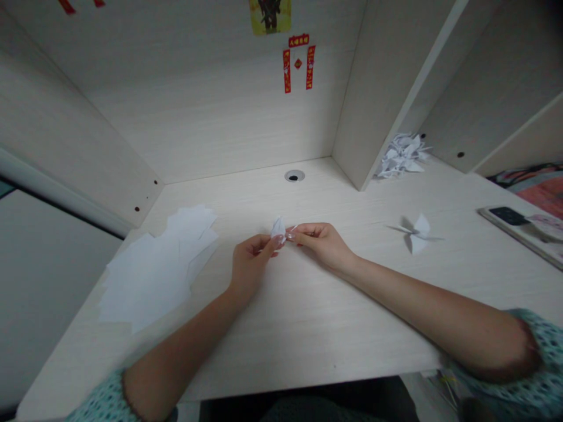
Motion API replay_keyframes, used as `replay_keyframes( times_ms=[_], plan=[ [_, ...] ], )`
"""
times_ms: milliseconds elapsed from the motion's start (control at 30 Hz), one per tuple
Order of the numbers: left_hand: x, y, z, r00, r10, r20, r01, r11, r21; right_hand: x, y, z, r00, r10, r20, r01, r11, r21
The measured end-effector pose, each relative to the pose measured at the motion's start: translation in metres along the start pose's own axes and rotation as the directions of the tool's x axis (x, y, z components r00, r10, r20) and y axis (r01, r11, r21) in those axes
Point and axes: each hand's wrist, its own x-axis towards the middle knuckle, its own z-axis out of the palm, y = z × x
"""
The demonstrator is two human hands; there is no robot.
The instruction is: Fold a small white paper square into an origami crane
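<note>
Both hands meet over the middle of a pale wooden desk (308,316). My left hand (250,261) and my right hand (319,239) pinch a small folded white paper piece (278,227) between their fingertips, held just above the desk. A finished white paper crane (416,232) lies on the desk to the right of my right hand. A loose stack of white paper sheets (153,269) lies to the left of my left hand.
A pile of several folded paper cranes (402,155) sits in the shelf nook at the back right. A phone on a book (523,228) lies at the right edge. A cable hole (294,175) is at the desk's back. Red decorations (298,61) hang on the back panel.
</note>
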Motion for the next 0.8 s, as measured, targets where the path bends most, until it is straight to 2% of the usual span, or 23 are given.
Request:
replay_keyframes(
  times_ms=[167,433,567,800],
  plan=[
    [0.0006,0.0001,0.0016,0.999,-0.034,-0.042,0.033,0.999,-0.027,0.0010,0.0017,-0.0002,0.999,0.019,-0.042,-0.019,1.000,-0.009],
    [-0.0002,0.0016,0.0035,0.998,-0.041,-0.041,0.040,0.999,-0.028,-0.0001,0.0009,-0.0003,0.998,-0.033,-0.046,0.031,0.999,-0.043],
    [-0.0013,0.0020,0.0031,1.000,-0.023,-0.020,0.023,1.000,0.007,0.0000,-0.0002,-0.0003,0.999,-0.019,-0.032,0.019,1.000,-0.015],
    [-0.0036,-0.0013,0.0004,0.999,0.011,0.037,-0.015,0.994,0.109,0.0001,-0.0040,-0.0011,0.996,0.006,-0.086,-0.011,0.999,-0.053]
  ],
)
